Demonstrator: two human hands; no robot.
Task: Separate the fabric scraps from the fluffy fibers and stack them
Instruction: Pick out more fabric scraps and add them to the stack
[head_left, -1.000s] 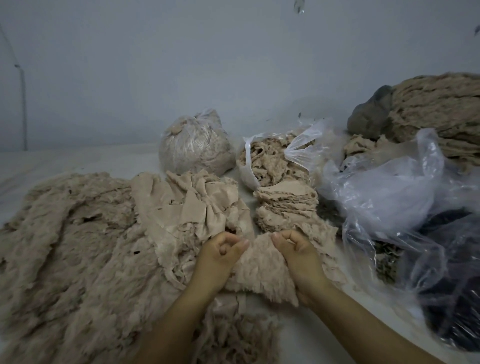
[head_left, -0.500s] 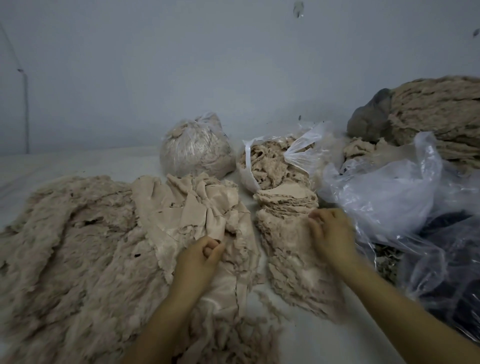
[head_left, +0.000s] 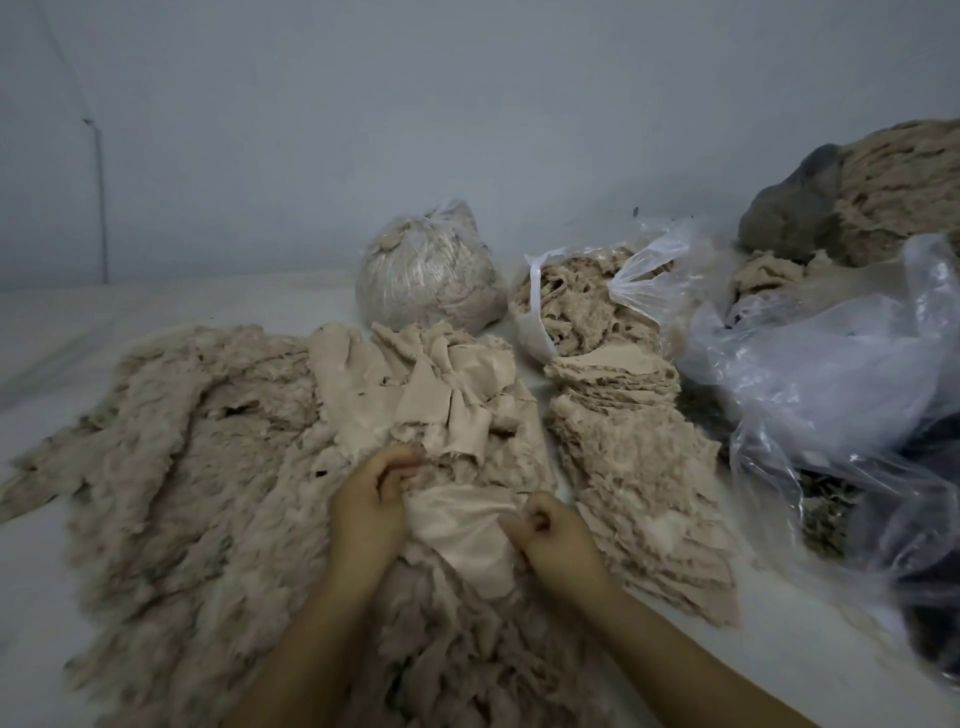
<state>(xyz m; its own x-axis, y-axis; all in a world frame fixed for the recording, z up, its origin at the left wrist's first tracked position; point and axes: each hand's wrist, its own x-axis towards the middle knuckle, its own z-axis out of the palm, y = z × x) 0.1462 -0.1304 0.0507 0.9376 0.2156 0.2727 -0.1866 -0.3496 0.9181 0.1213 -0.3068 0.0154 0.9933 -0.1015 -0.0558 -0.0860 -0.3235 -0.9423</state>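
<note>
- While my left hand (head_left: 371, 512) pinches the upper left edge of one smooth fabric scrap (head_left: 462, 535), my right hand (head_left: 553, 532) pinches its right edge, fingers curled; the scrap is stretched between them over the fluffy fibers (head_left: 171, 467).
- Just beyond my hands lies one loose heap of smooth scraps (head_left: 441, 395), resting on the fluffy spread.
- To the right of the heap, one layered stack (head_left: 623, 447) lies on the pale surface (head_left: 810, 665), its far end against one open bag (head_left: 582, 306).
- One tied bag (head_left: 426, 275) sits left of the open one; crumpled clear plastic (head_left: 831, 395) bulges at far right, with a tall mound (head_left: 904, 192) behind it.
- Half a second ago my right hand was on the stack, away from my left; now it is back beside my left hand, on the scrap.
</note>
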